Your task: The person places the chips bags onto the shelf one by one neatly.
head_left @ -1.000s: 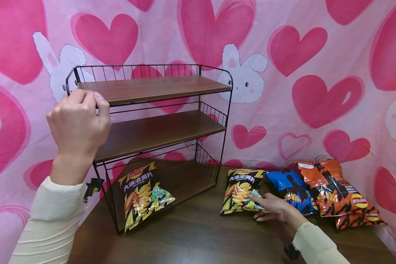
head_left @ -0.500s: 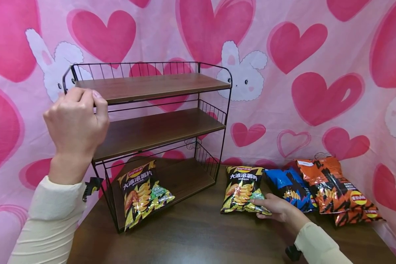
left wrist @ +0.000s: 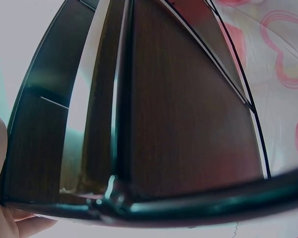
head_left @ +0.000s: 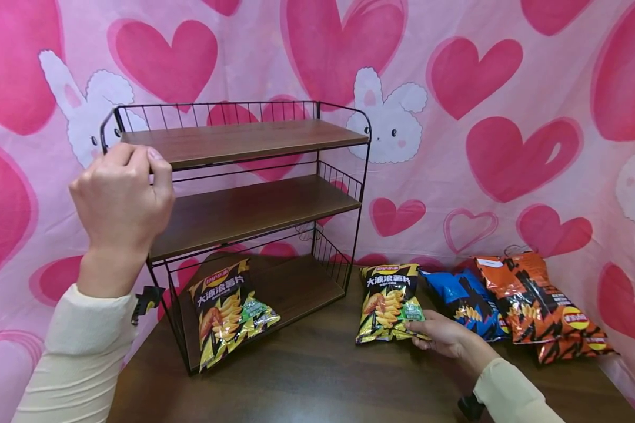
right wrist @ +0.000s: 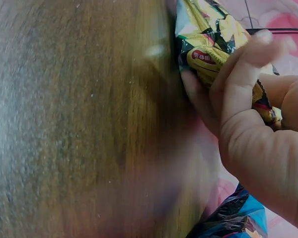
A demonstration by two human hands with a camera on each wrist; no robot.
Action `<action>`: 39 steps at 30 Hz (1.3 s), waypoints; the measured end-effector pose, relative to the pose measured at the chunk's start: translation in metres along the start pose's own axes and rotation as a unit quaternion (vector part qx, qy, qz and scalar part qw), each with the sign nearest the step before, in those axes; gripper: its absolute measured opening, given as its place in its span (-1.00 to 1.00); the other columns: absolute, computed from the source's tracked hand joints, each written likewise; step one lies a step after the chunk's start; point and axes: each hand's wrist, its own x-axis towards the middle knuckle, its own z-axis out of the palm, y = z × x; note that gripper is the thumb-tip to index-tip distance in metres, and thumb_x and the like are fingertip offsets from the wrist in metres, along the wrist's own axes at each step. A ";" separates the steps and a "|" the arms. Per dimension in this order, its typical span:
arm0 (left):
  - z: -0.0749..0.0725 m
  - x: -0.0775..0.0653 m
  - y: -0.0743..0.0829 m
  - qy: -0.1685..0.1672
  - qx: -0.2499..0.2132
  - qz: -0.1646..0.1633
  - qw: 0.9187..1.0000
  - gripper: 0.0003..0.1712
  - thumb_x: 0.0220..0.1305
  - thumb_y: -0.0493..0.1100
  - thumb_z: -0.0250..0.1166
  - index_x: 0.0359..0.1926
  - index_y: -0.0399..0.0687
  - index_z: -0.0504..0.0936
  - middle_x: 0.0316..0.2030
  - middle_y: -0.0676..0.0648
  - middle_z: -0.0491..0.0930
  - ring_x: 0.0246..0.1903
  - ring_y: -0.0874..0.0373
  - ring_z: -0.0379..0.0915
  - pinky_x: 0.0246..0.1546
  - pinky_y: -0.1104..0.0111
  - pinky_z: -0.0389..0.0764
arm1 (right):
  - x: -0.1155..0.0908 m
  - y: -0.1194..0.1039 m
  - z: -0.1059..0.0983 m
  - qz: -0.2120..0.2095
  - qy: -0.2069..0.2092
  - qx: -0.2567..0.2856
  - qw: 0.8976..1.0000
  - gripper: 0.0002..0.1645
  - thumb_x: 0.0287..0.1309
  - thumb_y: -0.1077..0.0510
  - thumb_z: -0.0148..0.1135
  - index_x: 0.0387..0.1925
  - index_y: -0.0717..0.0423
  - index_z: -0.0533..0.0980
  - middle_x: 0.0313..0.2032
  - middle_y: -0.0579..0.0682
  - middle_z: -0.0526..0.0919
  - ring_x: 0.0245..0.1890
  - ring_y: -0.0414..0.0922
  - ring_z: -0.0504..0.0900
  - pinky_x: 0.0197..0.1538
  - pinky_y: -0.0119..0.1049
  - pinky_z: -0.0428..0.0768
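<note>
My left hand (head_left: 123, 205) is curled round the front left of a three-tier shelf rack (head_left: 264, 226), close to its top board. In the left wrist view, part of that hand (left wrist: 10, 218) shows beside the rack's black metal frame (left wrist: 179, 210). On the right, my right hand (head_left: 447, 333) pinches the lower right corner of a black and yellow bag of chips (head_left: 388, 302), thumb in front. The right wrist view has the fingers (right wrist: 238, 84) round the crinkled bag edge. A matching bag of chips (head_left: 230, 314) leans at the left of the bottom shelf.
A blue bag of chips (head_left: 468, 305) lies right behind my right hand. Orange bags of chips (head_left: 540, 299) are piled beyond it at the right. All stand on a brown wooden table (head_left: 307, 382), before a pink heart-patterned cloth (head_left: 455, 164).
My right hand has taken a grip on the bag corner and the bag has turned slightly, now standing straighter. The left hand keeps its hold on the rack.
</note>
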 end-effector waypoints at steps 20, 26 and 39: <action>0.000 0.000 -0.001 0.001 -0.001 0.000 1.000 -0.36 0.49 -0.02 -0.11 -0.29 -0.50 0.70 -0.30 -0.39 0.68 -0.42 -0.47 0.52 -0.56 -0.29 0.40 | -0.009 -0.004 -0.001 -0.042 -0.008 -0.011 0.999 -0.43 0.46 0.23 0.08 0.34 0.44 0.18 -0.12 0.13 0.61 -0.33 -0.08 0.70 -0.13 -0.21 0.71; 0.000 0.000 -0.001 0.002 -0.004 0.003 1.000 -0.36 0.48 -0.02 -0.10 -0.31 -0.50 0.70 -0.31 -0.38 0.68 -0.45 -0.45 0.52 -0.59 -0.28 0.39 | -0.013 -0.007 -0.003 -0.058 -0.022 -0.016 0.998 -0.44 0.48 0.19 0.10 0.31 0.44 0.20 -0.13 0.11 0.60 -0.34 -0.09 0.69 -0.13 -0.20 0.71; 0.000 0.000 -0.001 0.006 -0.002 0.006 1.000 -0.37 0.49 -0.02 -0.11 -0.31 -0.49 0.70 -0.32 -0.37 0.68 -0.46 -0.44 0.52 -0.59 -0.27 0.38 | -0.031 -0.013 -0.008 -0.088 -0.072 -0.036 0.993 -0.63 0.51 0.17 0.06 0.16 0.35 0.33 -0.20 0.08 0.58 -0.35 -0.11 0.68 -0.12 -0.18 0.70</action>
